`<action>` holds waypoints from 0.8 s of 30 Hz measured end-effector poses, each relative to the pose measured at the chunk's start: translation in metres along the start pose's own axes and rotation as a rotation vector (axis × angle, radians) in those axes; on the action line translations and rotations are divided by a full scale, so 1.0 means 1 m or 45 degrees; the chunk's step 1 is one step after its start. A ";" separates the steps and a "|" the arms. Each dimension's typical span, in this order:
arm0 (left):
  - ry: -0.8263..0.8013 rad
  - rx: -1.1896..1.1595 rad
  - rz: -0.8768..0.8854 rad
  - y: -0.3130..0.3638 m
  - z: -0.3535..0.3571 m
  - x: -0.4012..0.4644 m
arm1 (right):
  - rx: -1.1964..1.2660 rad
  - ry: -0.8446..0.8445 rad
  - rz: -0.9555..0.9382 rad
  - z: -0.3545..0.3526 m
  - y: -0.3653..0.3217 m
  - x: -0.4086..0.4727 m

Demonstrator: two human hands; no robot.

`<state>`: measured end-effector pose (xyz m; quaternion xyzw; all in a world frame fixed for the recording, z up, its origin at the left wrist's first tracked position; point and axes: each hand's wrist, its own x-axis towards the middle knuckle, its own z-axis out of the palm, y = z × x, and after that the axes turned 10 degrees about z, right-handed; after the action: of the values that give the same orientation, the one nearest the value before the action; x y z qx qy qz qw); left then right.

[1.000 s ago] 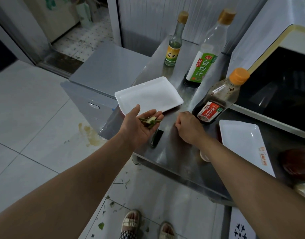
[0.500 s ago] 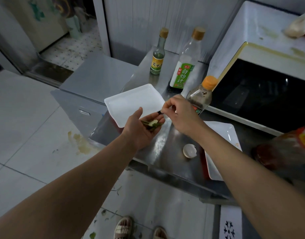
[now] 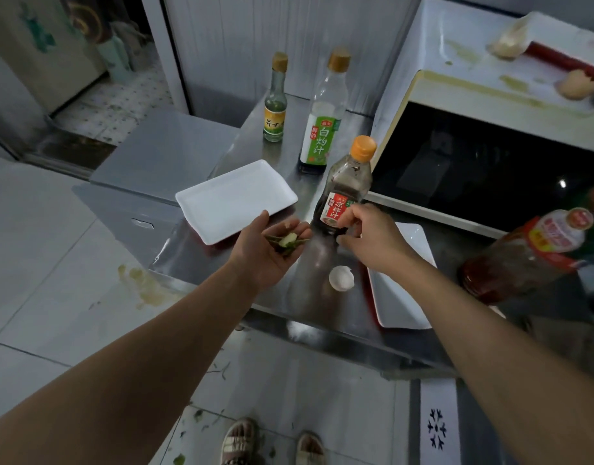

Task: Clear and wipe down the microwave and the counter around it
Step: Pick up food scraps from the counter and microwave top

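the left hand (image 3: pixel 268 253) is palm up over the front edge of the steel surface (image 3: pixel 309 297), its grip loosely cupped around green vegetable scraps (image 3: pixel 285 242). the right hand (image 3: pixel 369 239) hangs just beside it, in front of the orange-capped sauce bottle (image 3: pixel 347 186); its fingers are curled, and i cannot tell if they pinch something. an eggshell (image 3: pixel 340 278) lies on the surface below the right hand. the microwave (image 3: pixel 490 135) stands at the right, with stains on top.
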<state>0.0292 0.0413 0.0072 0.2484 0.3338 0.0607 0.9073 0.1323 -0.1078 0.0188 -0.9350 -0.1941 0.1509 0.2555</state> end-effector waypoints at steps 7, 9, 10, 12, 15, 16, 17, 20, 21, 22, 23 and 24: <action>0.047 0.036 0.011 -0.011 -0.014 0.004 | -0.294 -0.255 0.086 0.018 0.036 -0.018; 0.044 0.038 0.006 -0.015 -0.017 0.005 | -0.342 -0.282 0.082 0.025 0.041 -0.021; 0.043 0.038 0.004 -0.016 -0.018 0.006 | -0.355 -0.286 0.077 0.028 0.043 -0.022; 0.042 0.051 0.004 -0.019 -0.020 0.009 | -0.373 -0.279 0.053 0.034 0.045 -0.024; 0.044 0.073 -0.005 -0.024 -0.021 0.011 | -0.406 -0.236 -0.006 0.043 0.047 -0.025; 0.045 0.077 -0.008 -0.026 -0.021 0.011 | -0.414 -0.212 -0.024 0.045 0.049 -0.025; 0.047 0.079 -0.013 -0.027 -0.021 0.012 | -0.416 -0.190 -0.041 0.046 0.050 -0.025; 0.053 0.079 -0.041 -0.030 -0.019 0.013 | -0.350 -0.157 -0.037 0.047 0.055 -0.025; 0.052 0.082 -0.051 -0.030 -0.018 0.013 | -0.309 -0.144 -0.020 0.046 0.056 -0.026; 0.048 0.089 -0.061 -0.031 -0.016 0.013 | -0.271 -0.131 -0.002 0.044 0.058 -0.026; 0.042 0.098 -0.070 -0.032 -0.014 0.013 | -0.242 -0.119 0.014 0.042 0.059 -0.027; 0.034 0.107 -0.080 -0.034 -0.011 0.012 | -0.226 -0.109 0.030 0.040 0.061 -0.028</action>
<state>0.0296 0.0196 -0.0236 0.2748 0.3558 0.0213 0.8930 0.1099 -0.1516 -0.0417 -0.9489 -0.2063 0.1760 0.1614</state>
